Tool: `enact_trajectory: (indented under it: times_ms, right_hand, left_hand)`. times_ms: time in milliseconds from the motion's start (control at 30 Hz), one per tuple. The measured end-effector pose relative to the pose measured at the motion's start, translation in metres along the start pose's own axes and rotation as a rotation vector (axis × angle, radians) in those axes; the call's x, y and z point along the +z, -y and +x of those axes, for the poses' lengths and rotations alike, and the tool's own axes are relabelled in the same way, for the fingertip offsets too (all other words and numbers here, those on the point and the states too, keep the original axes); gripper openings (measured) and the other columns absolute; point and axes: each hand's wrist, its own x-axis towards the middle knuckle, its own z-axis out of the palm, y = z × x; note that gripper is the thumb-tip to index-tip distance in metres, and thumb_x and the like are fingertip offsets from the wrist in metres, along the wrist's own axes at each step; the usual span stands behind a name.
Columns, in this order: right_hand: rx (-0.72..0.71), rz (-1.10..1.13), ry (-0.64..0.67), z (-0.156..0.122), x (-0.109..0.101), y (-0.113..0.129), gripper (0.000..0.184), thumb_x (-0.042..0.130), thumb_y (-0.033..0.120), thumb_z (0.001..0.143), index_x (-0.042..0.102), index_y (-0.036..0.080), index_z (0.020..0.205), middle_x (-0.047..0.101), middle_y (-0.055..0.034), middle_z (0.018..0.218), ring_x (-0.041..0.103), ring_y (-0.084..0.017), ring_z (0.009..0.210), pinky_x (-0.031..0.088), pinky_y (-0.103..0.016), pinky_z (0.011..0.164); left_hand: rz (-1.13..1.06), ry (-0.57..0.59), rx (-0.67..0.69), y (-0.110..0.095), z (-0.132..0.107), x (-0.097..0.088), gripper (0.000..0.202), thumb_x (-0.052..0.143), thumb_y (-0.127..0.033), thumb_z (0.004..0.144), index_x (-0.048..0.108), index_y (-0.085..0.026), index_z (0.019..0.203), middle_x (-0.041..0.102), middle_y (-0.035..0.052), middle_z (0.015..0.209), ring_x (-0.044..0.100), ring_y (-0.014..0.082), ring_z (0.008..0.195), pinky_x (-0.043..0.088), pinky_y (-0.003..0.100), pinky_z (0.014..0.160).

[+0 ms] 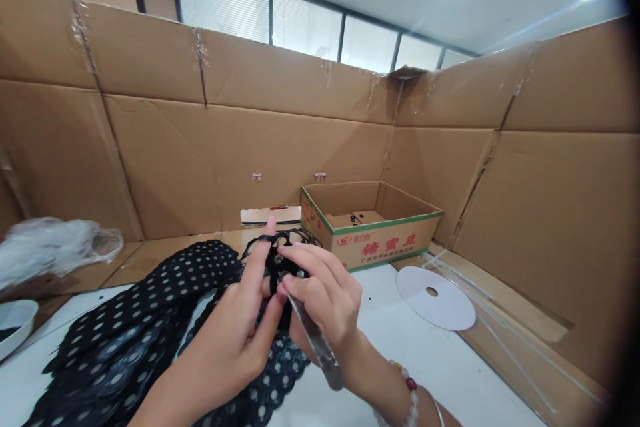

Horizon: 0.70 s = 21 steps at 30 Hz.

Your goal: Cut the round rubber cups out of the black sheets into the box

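Observation:
My left hand [245, 313] is closed on a black strip [278, 259] with round pale spots or holes, its thumb and fingers pinching the near part. My right hand [325, 293] grips a slim metal tool, like tweezers [317, 343], whose wide rounded end points down towards me. The tool's tip meets the strip between both hands, hidden by fingers. Right-hand fingertips also touch the strip. More black spotted strips [135, 307] lie in a long heap under and left of my hands.
Behind my right hand stands an open cardboard box [380, 250] with a few small black rings inside. To the right lies a white disc [435, 298] with a centre hole. A white bowl [23, 320] and clear plastic bag [60, 243] are at left. Cardboard walls [290, 140] surround the table.

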Motion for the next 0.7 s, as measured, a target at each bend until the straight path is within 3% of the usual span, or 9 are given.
enact_trajectory:
  times_ms: [100,200,300,433,567,700]
  right_hand:
    - [0.111,0.026,-0.028,-0.002,0.001,0.0,0.016,0.047,0.008,0.089,0.055,0.021,0.096,0.073,-0.0062,0.097,0.071,-0.017,0.092,0.058,-0.029,0.076]
    - [0.374,0.113,-0.037,0.002,-0.002,0.0,0.013,0.046,0.01,0.091,0.055,0.02,0.09,0.069,-0.0033,0.078,0.069,-0.013,0.069,0.055,-0.024,0.063]
    - [0.613,0.348,-0.06,0.007,-0.002,-0.001,0.009,0.045,0.019,0.095,0.049,0.02,0.087,0.067,-0.0016,0.071,0.068,-0.012,0.064,0.055,-0.023,0.061]
    - [0.697,0.503,-0.114,0.015,-0.007,-0.016,0.012,0.047,0.026,0.097,0.044,0.02,0.087,0.066,0.0013,0.063,0.066,-0.01,0.059,0.054,-0.021,0.06]
    - [0.735,0.422,-0.235,0.021,-0.03,-0.061,0.02,0.051,0.037,0.094,0.044,0.019,0.088,0.064,0.0002,0.065,0.064,-0.012,0.057,0.052,-0.025,0.059]
    - [0.693,-0.083,-0.577,0.013,-0.044,-0.119,0.024,0.042,0.043,0.096,0.047,0.019,0.097,0.066,-0.01,0.086,0.068,-0.02,0.077,0.053,-0.039,0.079]
  left_hand:
    - [0.175,0.097,-0.018,0.004,0.003,-0.001,0.079,0.038,-0.04,0.096,-0.01,-0.017,0.155,0.052,-0.003,0.066,0.048,0.0143,0.06,0.045,0.024,0.065]
    - [0.201,0.133,-0.038,0.005,0.004,0.001,0.072,0.034,-0.042,0.098,0.0,-0.015,0.156,0.051,-0.0029,0.067,0.048,0.0145,0.063,0.041,0.025,0.066]
    - [0.19,0.177,-0.025,0.002,0.005,0.005,0.068,0.031,-0.039,0.099,-0.002,-0.02,0.155,0.052,-0.0042,0.067,0.046,0.0132,0.063,0.036,0.024,0.064]
    - [0.223,0.216,-0.003,-0.001,0.003,0.006,0.068,0.027,-0.036,0.099,-0.007,-0.019,0.155,0.044,-0.0056,0.063,0.042,0.0131,0.058,0.034,0.024,0.061]
    - [0.268,0.261,0.008,-0.002,-0.002,0.001,0.069,0.028,-0.038,0.099,-0.009,-0.023,0.155,0.048,-0.0031,0.065,0.043,0.0154,0.059,0.033,0.025,0.059]
    - [0.23,0.223,-0.014,0.0,-0.003,-0.005,0.069,0.032,-0.042,0.098,-0.003,-0.026,0.156,0.047,-0.0023,0.065,0.042,0.0163,0.062,0.032,0.026,0.061]
